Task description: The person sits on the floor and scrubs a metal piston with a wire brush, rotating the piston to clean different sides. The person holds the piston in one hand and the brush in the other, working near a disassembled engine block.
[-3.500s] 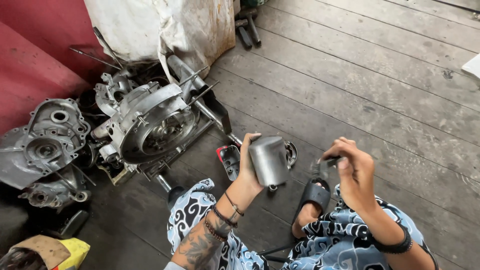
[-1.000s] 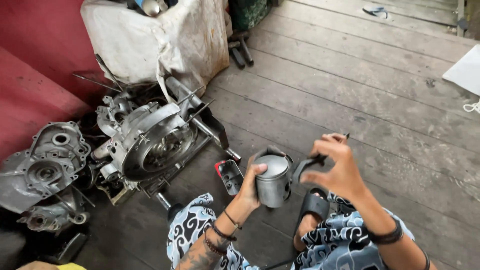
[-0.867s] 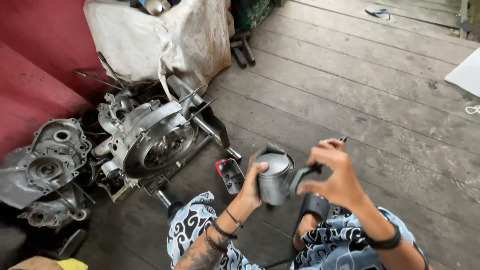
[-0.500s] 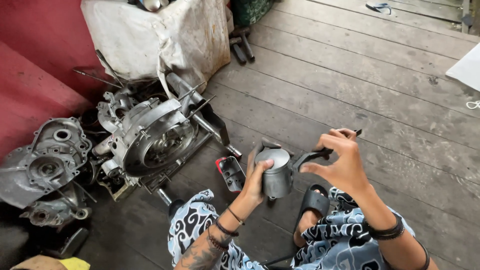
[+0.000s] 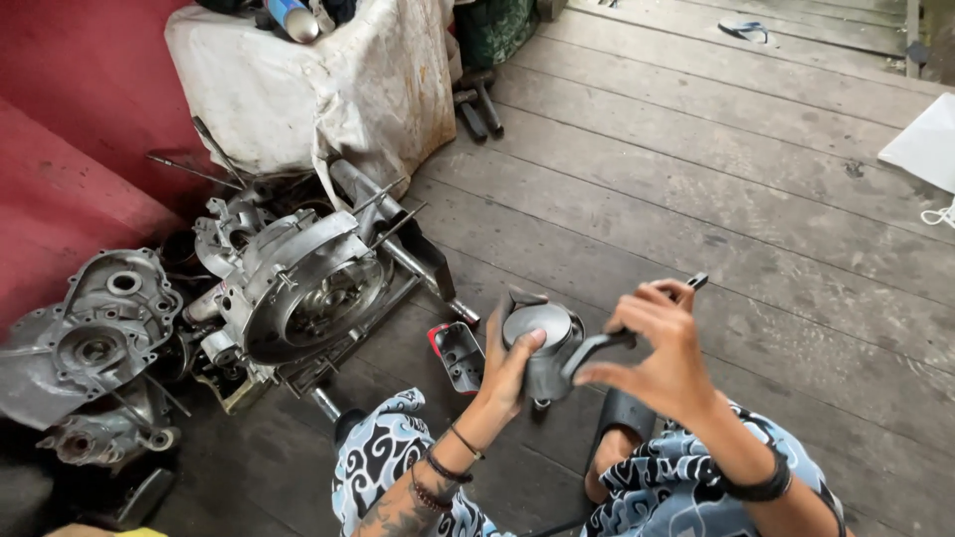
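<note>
**While two hands meet on one metal cylinder**

While the left hand (image 5: 507, 363) wraps around a single grey metal cylinder (image 5: 542, 348), its thumb lies across the round flat top and its fingers curl behind the side wall, so the grip is pressed closed on the part. That cylinder sits in the air above the person's lap, low in the middle of the view, over the plank floor (image 5: 756, 199). One dark hand tool (image 5: 637, 323) reaches it from the right; the right hand (image 5: 662, 353) pinches the tool's handle between thumb and fingers, wrist bent, the handle's end poking up past the knuckles. The tool's near end touches the cylinder's side.

Both forearms rise from the bottom edge. The left wrist carries several thin bracelets (image 5: 443, 467), the right wrist one black band (image 5: 761, 487). Two knees in blue-and-white patterned cloth (image 5: 383, 457) frame the hands, and one dark sandal (image 5: 622, 418) shows between them.

Just left of the cylinder, one small red-edged tray (image 5: 460, 355) lies on the floor. Farther left stands one large engine case (image 5: 303, 283) with long studs sticking out, and beyond it a second, separate casing half (image 5: 95, 328) against the red wall (image 5: 70, 149). One stained white sack (image 5: 328, 89) slumps behind them.
</note>
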